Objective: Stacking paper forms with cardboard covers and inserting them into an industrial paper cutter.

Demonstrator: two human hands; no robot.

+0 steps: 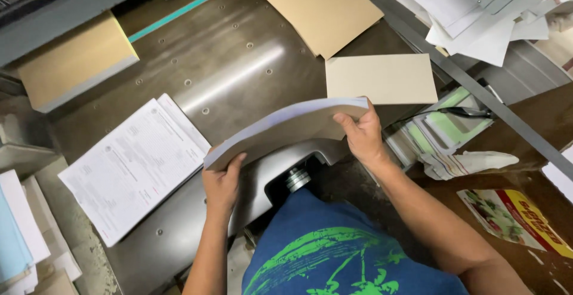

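Observation:
Both my hands hold a thick stack of white paper (286, 129), bent into an arch above the front edge of a metal machine table (227, 74). My left hand (222, 183) grips the stack's lower left corner. My right hand (362, 135) grips its right end, fingers over the top edge. A cardboard backing shows on the stack's near side.
A printed paper stack (132, 165) lies at the left. A thick pad with a brown cover (74, 62) sits far left. Brown card sheets (322, 8) and a beige card (382, 79) lie beyond. Loose white papers (477, 14) pile at the top right; folded leaflets (444, 129) sit at the right.

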